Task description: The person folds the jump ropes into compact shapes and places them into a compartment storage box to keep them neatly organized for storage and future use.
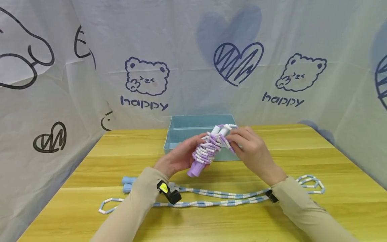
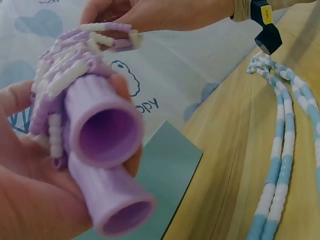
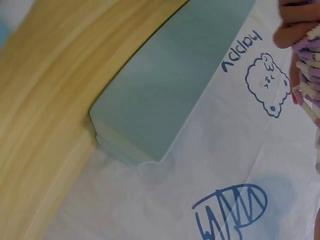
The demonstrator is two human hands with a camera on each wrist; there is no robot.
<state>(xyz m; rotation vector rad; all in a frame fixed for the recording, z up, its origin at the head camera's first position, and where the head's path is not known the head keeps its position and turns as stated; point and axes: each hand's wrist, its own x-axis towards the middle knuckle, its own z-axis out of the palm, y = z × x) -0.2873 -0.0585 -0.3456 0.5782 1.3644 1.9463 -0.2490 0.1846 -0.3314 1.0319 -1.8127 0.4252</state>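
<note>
A purple-and-white beaded jump rope [image 1: 207, 152] is wound in tight coils around its two handles, held up above the table. My left hand [image 1: 180, 155] grips the bundle from the left side. In the left wrist view the hollow purple handle ends [image 2: 82, 105] point toward the camera, one above the other. White parts of the handles stick out at the top of the bundle in the head view. There my right hand [image 1: 253, 149] pinches a loose beaded length of the rope. Only the edge of the coils [image 3: 311, 75] shows in the right wrist view.
A blue-and-white beaded jump rope [image 1: 229, 195] lies stretched across the wooden table [image 1: 105, 161], its blue handles [image 1: 128, 185] at the left. Behind the hands stands a teal divided bin [image 1: 173, 136]. A printed white cloth [image 1: 187, 84] hangs at the back.
</note>
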